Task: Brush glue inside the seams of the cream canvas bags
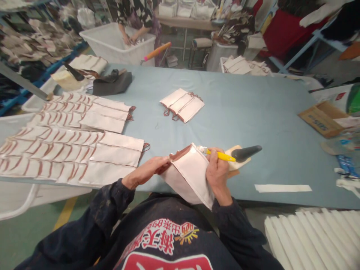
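My left hand is closed on the left corner of a white bag-like piece with a brown inside, its fingers partly hidden by the edge. The piece is tilted up over the front edge of the table. My right hand grips a yellow-handled brush, its pale tip beside the top edge of the piece. That hand's palm also rests against the piece's right side. Just beyond my right hand, a black tapered handle lies on a yellowish block.
Overlapping rows of white brown-edged pieces cover the table's left side. One similar stitched piece lies mid-table. A white strip and a cardboard box are at right. Across the table, a person's hands reach into a white bin.
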Available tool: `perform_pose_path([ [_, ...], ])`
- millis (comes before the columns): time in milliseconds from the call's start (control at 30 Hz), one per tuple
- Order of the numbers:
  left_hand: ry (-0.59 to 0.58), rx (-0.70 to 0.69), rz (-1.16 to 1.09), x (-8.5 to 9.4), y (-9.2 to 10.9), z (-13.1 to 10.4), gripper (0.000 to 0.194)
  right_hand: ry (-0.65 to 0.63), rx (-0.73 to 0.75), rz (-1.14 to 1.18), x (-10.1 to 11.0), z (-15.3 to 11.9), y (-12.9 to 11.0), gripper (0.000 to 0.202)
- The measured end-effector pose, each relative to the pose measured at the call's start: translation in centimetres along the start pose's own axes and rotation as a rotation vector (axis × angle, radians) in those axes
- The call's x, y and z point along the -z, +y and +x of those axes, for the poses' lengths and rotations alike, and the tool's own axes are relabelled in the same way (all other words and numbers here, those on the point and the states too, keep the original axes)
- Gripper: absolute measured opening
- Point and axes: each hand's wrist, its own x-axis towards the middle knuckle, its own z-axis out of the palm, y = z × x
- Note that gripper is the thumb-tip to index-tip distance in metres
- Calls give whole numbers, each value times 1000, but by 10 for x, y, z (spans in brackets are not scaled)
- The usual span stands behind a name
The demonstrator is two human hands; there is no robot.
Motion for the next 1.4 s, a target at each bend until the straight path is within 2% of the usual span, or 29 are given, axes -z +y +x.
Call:
perform_pose_path([
  [67, -29, -30, 70, -2, -3, -7, 45, -13, -8, 6, -3, -1, 7, 49],
  [167, -91, -72, 182, -16, 1, -18, 29, -36, -6, 21, -8, -5, 13, 48],
  [300, -68, -154, 285, -33, 10, -28, 24, -52, 0, 50, -5, -4, 8, 43],
  [433, 14, -190, 339, -38, 18, -40, 22, -54, 20, 150, 26, -3, -23, 33],
  [533, 47, -244, 354, -40, 26, -48, 22, -141, 149, 301, 59, -8, -58, 24],
  [633, 61, -310, 400, -45, 30, -51, 23, -230, 284, 284, 80, -12, -88, 23],
  [767, 64, -364, 487, -49, 27, -51, 22, -298, 395, 290, 84, -9, -107, 20],
  [933, 97, -363, 587, -50, 25, -48, 24, -360, 431, 269, 73, -10, -110, 20],
  [1000, 83, -374, 595, -50, 26, -45, 25, -341, 372, 305, 66, -14, -108, 21],
  [1167, 68, -367, 625, -48, 28, -38, 27, -161, -36, 504, 43, -19, -100, 30],
  [1300, 61, -378, 637, -46, 26, -35, 28, -174, -272, 619, 33, -8, -92, 41],
  [1400, 88, -399, 586, -45, 24, -33, 26, -107, -389, 639, 35, 2, -86, 44],
])
